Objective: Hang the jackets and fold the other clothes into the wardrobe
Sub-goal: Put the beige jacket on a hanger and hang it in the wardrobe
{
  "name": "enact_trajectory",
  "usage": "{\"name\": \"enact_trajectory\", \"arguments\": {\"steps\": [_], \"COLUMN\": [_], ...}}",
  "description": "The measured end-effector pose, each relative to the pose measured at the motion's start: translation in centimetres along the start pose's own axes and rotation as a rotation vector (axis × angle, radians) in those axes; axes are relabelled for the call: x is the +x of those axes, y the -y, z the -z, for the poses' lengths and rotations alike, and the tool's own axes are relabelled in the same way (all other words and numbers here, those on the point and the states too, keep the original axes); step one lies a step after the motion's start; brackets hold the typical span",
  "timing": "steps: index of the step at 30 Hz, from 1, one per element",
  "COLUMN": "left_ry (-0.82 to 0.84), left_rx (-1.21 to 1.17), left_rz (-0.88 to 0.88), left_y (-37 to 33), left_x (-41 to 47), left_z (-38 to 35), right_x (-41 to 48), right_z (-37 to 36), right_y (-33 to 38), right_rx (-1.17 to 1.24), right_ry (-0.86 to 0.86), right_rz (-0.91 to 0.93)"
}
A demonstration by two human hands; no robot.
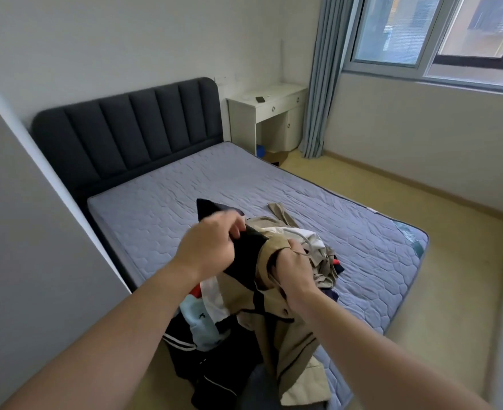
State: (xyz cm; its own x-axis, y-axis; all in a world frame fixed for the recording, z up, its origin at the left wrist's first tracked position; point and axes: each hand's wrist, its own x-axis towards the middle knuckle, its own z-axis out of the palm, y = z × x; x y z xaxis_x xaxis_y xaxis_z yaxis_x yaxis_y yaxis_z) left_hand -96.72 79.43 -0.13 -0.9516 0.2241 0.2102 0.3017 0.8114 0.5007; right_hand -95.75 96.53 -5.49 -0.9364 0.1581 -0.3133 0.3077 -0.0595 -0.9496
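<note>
Both hands are working above the near end of the mattress (161, 208), close together but not touching. The left hand (211, 247) is curling its fingers round a fold of dark cloth (247, 253), which is rising to a point behind the knuckles and dropping away between the two wrists. The right hand (294, 269) is clamping a bunched section of the khaki jacket (291, 335), thumb and fingers closed over the fabric. The jacket is hanging down from that grip, its lower part draping over the near edge of the mattress. Whether the dark cloth is the jacket's lining or a separate garment cannot be determined. The remaining clothes (318, 250) are lying in a loose heap on the mattress just beyond the right hand, showing white and beige pieces, and a second heap (205, 324) of light blue, white, red and dark striped items is lying beneath the left forearm at the mattress edge. A dark padded headboard (131, 131) is standing at the far end of the bed. A white desk (274, 108) is standing beside it, next to a blue-grey curtain (321, 84) that is hanging at the window (451, 34).
</note>
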Motion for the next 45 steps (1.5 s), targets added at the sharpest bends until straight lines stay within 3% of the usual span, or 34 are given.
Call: {"name": "enact_trajectory", "arguments": {"steps": [1, 2, 6, 9, 12, 14, 16, 19, 22, 23, 27, 32, 36, 41, 45], "left_ry": [-0.177, -0.204, 0.104, 0.061, 0.009, 0.016, 0.059, 0.079, 0.041, 0.035, -0.023, -0.167, -0.262, -0.289, -0.372], "left_rx": [0.158, 0.284, 0.514, 0.400, 0.275, 0.252, 0.262, 0.244, 0.186, 0.185, 0.229, 0.446, 0.518, 0.568, 0.571], "left_rz": [-0.152, -0.266, -0.348, -0.352, -0.372, -0.362, -0.362, -0.356, -0.349, -0.354, -0.320, -0.108, -0.129, -0.110, -0.134], "left_y": [0.0, 0.1, -0.4, 0.1, 1.5, 2.0, 1.9, 1.4, 1.4, 1.4, 2.6, 4.2, 4.9, 5.8, 5.3], "left_x": [0.5, 1.0, 2.1, 2.5, 2.9, 3.2, 3.3, 3.3, 3.3, 3.3, 3.2, 2.8, 2.6, 2.5, 2.6], "left_z": [-0.1, -0.3, -2.1, -2.7, -2.3, -2.2, -2.3, -2.4, -2.2, -2.0, -1.2, -0.4, 0.1, 1.1, 0.8], "right_x": [-0.1, -0.2, -0.3, -0.4, 0.5, 1.4, 1.9, 2.2, 3.1, 3.5, 3.9, 5.4, 6.1, 7.3, 7.4], "right_z": [0.0, 0.0, 0.2, 1.9, 3.8, 4.7, 5.2, 5.1, 4.6, 4.5, 5.2, 4.6, 5.0, 7.4, 6.3], "right_y": [0.3, 0.5, 1.5, 1.8, 2.0, 1.8, 1.7, 0.4, -2.1, -2.7, -2.2, 1.6, 2.7, 2.5, 1.6], "right_rx": [-0.009, -0.016, -0.018, -0.056, 0.144, 0.122, -0.074, -0.326, -0.134, -0.185, -0.742, -0.715, -0.742, -1.204, -1.490], "right_ry": [0.007, 0.010, 0.042, 0.181, 0.295, 0.259, 0.196, 0.238, 0.155, 0.139, 0.096, 0.007, 0.149, 0.291, 0.155], "right_rz": [0.015, 0.024, 0.065, 0.078, -0.126, -0.206, -0.214, -0.196, -0.343, -0.341, -0.116, 0.146, 0.340, 0.462, 0.457]}}
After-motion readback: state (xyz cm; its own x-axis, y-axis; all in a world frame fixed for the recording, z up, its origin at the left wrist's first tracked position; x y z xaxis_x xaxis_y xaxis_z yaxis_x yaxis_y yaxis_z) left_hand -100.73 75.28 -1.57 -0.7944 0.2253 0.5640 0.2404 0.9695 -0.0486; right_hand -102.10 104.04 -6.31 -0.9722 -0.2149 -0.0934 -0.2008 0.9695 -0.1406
